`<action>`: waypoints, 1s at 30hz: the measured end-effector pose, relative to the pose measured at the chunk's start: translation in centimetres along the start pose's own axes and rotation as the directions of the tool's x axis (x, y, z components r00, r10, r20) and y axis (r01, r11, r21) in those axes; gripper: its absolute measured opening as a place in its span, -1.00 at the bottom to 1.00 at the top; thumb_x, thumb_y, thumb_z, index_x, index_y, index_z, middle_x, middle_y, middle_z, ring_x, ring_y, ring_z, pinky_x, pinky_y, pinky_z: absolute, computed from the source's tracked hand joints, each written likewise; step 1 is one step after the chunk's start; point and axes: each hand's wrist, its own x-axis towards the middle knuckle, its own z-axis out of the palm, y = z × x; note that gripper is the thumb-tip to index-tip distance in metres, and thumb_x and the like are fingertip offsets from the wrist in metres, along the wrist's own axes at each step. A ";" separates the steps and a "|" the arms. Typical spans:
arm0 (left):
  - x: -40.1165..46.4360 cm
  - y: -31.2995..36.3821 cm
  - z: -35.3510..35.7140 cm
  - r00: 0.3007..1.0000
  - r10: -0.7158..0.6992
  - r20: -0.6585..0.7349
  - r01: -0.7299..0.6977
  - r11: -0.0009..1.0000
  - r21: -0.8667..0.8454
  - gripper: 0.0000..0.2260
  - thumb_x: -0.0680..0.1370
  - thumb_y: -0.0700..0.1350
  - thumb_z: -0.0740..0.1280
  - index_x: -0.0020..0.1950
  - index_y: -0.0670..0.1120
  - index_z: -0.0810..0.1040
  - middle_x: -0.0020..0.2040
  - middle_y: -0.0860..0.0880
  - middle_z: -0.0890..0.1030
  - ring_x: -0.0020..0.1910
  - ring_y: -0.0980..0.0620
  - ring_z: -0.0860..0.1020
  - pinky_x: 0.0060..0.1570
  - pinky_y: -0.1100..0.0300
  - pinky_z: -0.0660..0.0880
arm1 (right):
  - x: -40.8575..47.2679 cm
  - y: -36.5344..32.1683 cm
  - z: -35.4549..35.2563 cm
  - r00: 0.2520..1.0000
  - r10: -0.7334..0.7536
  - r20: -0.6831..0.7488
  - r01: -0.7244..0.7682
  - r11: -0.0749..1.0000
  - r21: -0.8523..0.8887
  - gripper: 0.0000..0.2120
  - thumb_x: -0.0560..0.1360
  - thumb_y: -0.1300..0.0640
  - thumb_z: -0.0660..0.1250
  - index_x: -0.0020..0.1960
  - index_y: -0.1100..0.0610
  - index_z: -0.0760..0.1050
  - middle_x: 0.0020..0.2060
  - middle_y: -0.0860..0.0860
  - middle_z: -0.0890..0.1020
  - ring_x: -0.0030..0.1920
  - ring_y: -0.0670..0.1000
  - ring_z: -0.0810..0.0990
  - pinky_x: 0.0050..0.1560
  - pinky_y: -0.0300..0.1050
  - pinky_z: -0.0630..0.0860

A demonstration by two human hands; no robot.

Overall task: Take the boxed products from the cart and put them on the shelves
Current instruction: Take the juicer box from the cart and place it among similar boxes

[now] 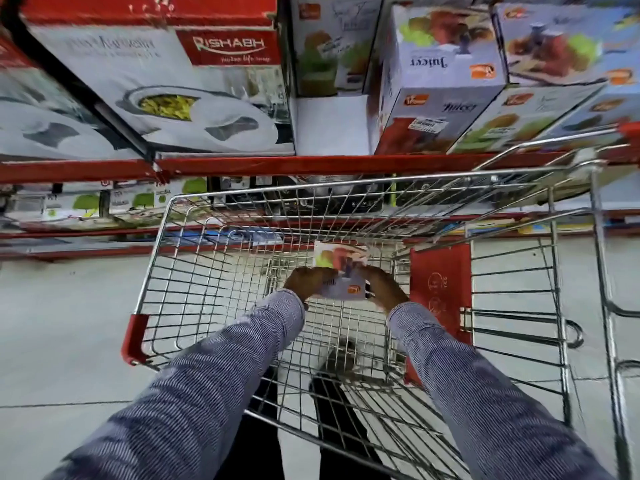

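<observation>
Juicer box (341, 271), the last boxed product I can make out in the cart (349, 188), sits down near the wire floor of the basket, pinched between both hands: the left hand (306, 279) wraps its near left edge and the right hand (379, 285) clasps its right side, fingers curled over the top on each. Both arms reach deep from the near rim, so the box is at full stretch in front of the person, and that is where I'd expect trouble. The grip looks to be on the carton's edges rather than under it, so if the contents are heavier than the thin card suggests, the box could slide out downwards between the palms as it rises. Beyond the hands, the far wall of the basket stands high, and just to the right of the right hand a red panel (441, 289) hangs inside the basket; lifting at an angle could knock a corner against either and twist the box loose. Above and ahead of the hands, the shelf (242, 166) with the red lip is already crowded with matching juicer cartons (446, 71), some stacked and tilted, beside a large Rishabh casserole box (180, 88) further left. Pushing one more into a tight gap there could shove a neighbour off balance. The picture is blurred, so exact finger placement is hard to judge.
</observation>
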 end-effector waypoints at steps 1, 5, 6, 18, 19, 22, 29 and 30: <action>-0.3 0.0 0.0 0.999 0.008 -0.033 -0.008 1.000 0.008 -0.49 0.37 0.08 0.46 0.20 -0.20 0.61 0.25 -0.19 0.61 0.20 -0.14 0.54 0.31 -0.05 0.46 | 0.3 -0.1 0.0 1.000 -0.014 -0.019 0.015 0.997 0.072 -0.86 0.54 0.09 0.21 -0.14 0.03 0.51 -0.02 0.06 0.54 -0.16 0.00 0.52 0.04 -0.03 0.46; -2.8 0.7 -0.5 0.993 0.073 -0.095 -0.080 0.995 -0.066 -0.55 0.34 0.09 0.42 0.09 -0.19 0.61 0.02 -0.17 0.62 0.02 -0.12 0.56 0.14 -0.05 0.55 | -0.3 -0.4 -2.0 0.995 -0.063 -0.082 0.058 0.997 -0.060 -0.75 0.35 -0.13 0.31 -0.11 0.00 0.60 0.11 0.17 0.64 0.07 0.19 0.61 0.11 0.14 0.52; -3.5 1.0 -0.8 0.988 0.093 -0.126 -0.105 0.990 -0.095 -0.61 0.38 0.05 0.44 0.07 -0.19 0.63 0.01 -0.15 0.64 0.01 -0.13 0.56 0.07 0.01 0.54 | -0.9 -1.2 -2.5 0.991 -0.094 -0.096 0.088 0.994 -0.065 -0.70 0.36 -0.15 0.27 -0.09 0.02 0.61 0.10 0.18 0.64 0.09 0.20 0.60 0.12 0.13 0.51; -19.1 6.7 -6.1 0.628 0.604 -0.491 -0.604 0.776 0.182 -0.87 0.39 0.02 0.51 -0.22 -0.03 0.67 -0.43 0.14 0.63 -0.42 0.28 0.55 -0.40 0.48 0.37 | -14.2 -12.5 -4.9 0.785 -0.513 -0.348 0.517 0.851 -0.090 -0.83 0.42 0.00 0.40 -0.02 0.01 0.64 -0.22 -0.13 0.69 -0.22 -0.23 0.63 -0.17 -0.37 0.49; -20.1 7.3 -6.5 0.598 0.613 -0.516 -0.615 0.764 0.196 -0.87 0.39 0.03 0.51 -0.20 -0.01 0.68 -0.38 0.13 0.66 -0.39 0.29 0.58 -0.38 0.48 0.39 | -14.8 -13.1 -5.1 0.763 -0.530 -0.370 0.538 0.838 -0.090 -0.78 0.39 -0.06 0.40 -0.01 -0.01 0.64 -0.21 -0.15 0.69 -0.22 -0.27 0.63 -0.15 -0.37 0.51; -22.3 8.6 -7.4 0.525 0.659 -0.539 -0.647 0.720 0.250 -0.82 0.38 0.09 0.50 -0.17 0.00 0.70 -0.32 0.15 0.68 -0.34 0.36 0.60 -0.29 0.47 0.46 | -16.3 -15.2 -5.4 0.716 -0.563 -0.414 0.585 0.807 -0.086 -0.63 0.33 -0.15 0.39 0.06 0.00 0.64 -0.12 -0.11 0.71 -0.06 -0.10 0.66 0.05 -0.09 0.58; -23.9 11.5 -8.3 0.476 0.747 -0.465 -0.744 0.624 0.240 -0.59 0.36 0.16 0.44 0.13 -0.02 0.67 -0.05 0.06 0.75 -0.13 0.13 0.70 -0.06 0.11 0.66 | -18.5 -19.3 -6.2 0.627 -0.659 -0.416 0.666 0.730 -0.153 -0.69 0.46 0.09 0.38 0.19 0.10 0.57 -0.19 -0.24 0.60 -0.14 -0.25 0.57 -0.18 -0.45 0.47; -23.8 11.7 -8.4 0.474 0.751 -0.461 -0.754 0.616 0.228 -0.52 0.34 0.20 0.42 0.17 -0.02 0.65 0.00 0.05 0.74 -0.09 0.10 0.70 -0.04 0.05 0.67 | -18.4 -19.5 -6.4 0.623 -0.661 -0.419 0.666 0.729 -0.160 -0.69 0.46 0.09 0.38 0.19 0.10 0.57 -0.20 -0.27 0.58 -0.15 -0.28 0.55 -0.22 -0.48 0.44</action>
